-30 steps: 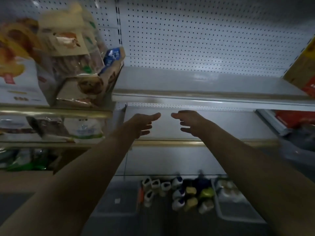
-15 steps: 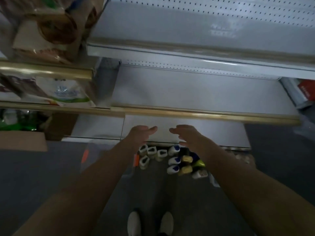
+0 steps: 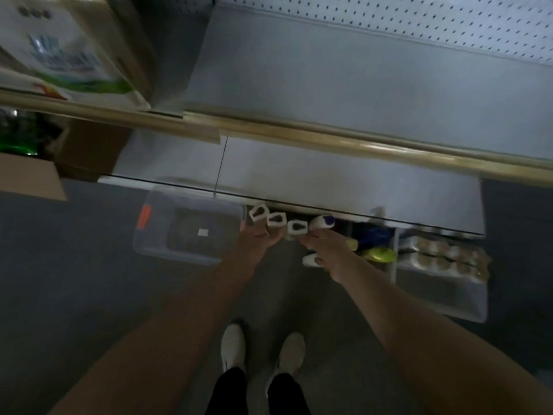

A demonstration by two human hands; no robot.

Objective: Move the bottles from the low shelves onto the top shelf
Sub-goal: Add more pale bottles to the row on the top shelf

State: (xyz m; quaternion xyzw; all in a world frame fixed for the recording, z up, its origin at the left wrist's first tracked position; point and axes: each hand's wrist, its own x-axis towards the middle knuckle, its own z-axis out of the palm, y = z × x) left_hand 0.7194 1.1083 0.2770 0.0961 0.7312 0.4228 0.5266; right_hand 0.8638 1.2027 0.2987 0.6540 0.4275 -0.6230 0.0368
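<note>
Bottles [image 3: 296,227]: clustered at the front edge of the lowest shelf [image 3: 359,181]. Step: reach-down, pickup pending. Left hand [image 3: 254,242] and right hand [image 3: 324,250]: just over caps, holding nothing; finger spread cannot be told. Next: grip 2 bottles, lift.

The shelf [image 3: 344,85] looks like smooth, matt grey painted metal, with a perforated metal back panel [image 3: 419,22] at the far right. Its front rail [image 3: 359,145] has a glossy brass-like sheen. The bottles [image 3: 276,219] below look like smooth white plastic. At left, a clear plastic bin [image 3: 155,235] sits on matt grey floor [image 3: 74,280], near a plain cardboard box [image 3: 27,181]. A glossy printed package [image 3: 59,55] lies at far left.
</note>
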